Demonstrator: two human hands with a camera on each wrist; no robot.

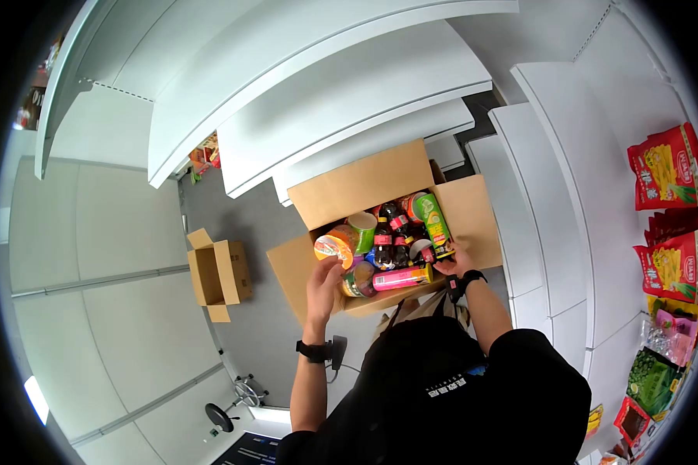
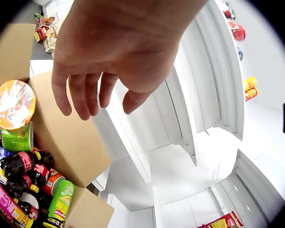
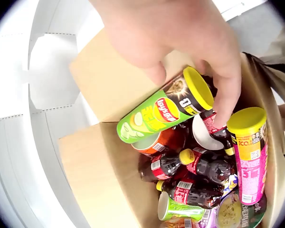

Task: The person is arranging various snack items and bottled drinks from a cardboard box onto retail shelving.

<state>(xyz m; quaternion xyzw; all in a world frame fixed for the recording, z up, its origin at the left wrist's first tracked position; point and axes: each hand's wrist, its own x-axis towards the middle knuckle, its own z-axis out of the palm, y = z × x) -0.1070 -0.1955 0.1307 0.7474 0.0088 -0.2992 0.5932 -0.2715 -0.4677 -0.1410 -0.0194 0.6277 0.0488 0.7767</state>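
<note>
In the head view a cardboard box packed with snacks and drinks stands before the person. The left hand hovers over its near left side, by an orange-lidded instant noodle cup; in the left wrist view its fingers hang loosely with nothing between them. At the near right corner is the right hand, its thumb and fingers spread about the yellow-lidded end of a green Lay's chip can. Its fingers reach down past the lid. A pink chip can and several cola bottles lie beside it.
A smaller open cardboard box sits on the floor to the left. White shelves rise in front and to the right. Red snack bags are on the right-hand shelf. A wheeled stool stands at the lower left.
</note>
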